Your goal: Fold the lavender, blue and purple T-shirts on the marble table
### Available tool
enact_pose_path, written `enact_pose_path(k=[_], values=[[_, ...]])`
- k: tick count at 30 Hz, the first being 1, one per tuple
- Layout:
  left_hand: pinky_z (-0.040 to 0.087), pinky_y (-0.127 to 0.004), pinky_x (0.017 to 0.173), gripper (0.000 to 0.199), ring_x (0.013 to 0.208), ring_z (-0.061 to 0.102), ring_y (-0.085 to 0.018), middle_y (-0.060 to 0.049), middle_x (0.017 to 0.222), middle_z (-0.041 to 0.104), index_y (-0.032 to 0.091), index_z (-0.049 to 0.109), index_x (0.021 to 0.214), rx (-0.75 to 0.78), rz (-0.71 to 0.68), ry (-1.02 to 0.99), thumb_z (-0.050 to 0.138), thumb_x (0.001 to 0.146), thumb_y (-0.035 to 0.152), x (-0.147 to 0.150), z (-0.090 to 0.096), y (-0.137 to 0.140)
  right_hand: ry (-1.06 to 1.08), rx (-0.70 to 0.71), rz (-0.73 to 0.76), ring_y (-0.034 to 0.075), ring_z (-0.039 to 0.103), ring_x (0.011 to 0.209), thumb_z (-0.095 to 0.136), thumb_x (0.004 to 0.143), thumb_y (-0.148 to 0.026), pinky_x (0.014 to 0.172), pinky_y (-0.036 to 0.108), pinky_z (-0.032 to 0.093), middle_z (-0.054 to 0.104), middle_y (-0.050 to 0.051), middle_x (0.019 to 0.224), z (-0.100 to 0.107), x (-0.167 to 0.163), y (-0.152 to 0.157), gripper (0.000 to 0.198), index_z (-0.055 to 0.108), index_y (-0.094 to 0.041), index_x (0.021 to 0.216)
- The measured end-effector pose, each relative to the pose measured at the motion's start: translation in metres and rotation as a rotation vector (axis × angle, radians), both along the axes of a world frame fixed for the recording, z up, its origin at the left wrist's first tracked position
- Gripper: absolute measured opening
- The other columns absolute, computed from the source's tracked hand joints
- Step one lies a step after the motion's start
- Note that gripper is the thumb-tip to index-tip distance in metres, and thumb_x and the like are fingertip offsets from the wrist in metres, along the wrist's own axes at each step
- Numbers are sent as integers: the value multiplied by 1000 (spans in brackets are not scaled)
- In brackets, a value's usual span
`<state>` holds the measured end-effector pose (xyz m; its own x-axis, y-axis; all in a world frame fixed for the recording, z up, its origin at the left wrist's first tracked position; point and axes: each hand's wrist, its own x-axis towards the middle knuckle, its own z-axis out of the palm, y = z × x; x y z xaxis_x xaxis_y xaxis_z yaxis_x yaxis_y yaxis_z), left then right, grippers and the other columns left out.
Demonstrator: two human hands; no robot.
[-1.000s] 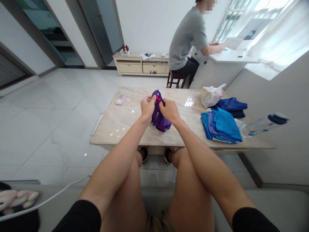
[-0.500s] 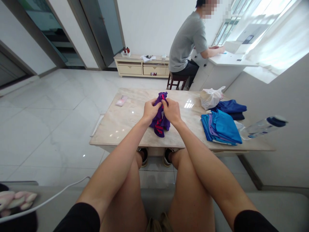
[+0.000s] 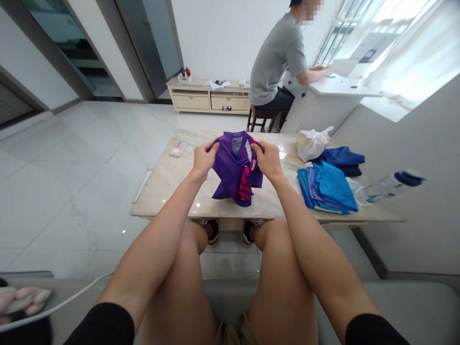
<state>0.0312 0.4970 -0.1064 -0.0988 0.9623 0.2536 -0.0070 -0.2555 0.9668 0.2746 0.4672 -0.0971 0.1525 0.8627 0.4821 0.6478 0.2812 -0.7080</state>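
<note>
Fingers of the left hand (image 3: 203,159) and right hand (image 3: 268,158) are pinched shut on the top corners of a purple shirt (image 3: 233,172), which hangs spread between them just above the surface (image 3: 172,187); the step in hand appears to be opening the garment out. Next it would likely need lowering flat, clear of the folded blue pile (image 3: 328,187) at right.
</note>
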Motion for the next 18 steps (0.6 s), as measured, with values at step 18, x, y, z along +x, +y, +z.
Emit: enact_pose_path(k=[18], values=[[52,-48,113,49,125,67,-34,-13,131,73,22,76,129,309,43,906,86,90,49,-8,-3,-20,-21,7,57,31,78,103,59,101,-27,100,44,59,85,10,108,-8,4,-3,24,81,-22,107]])
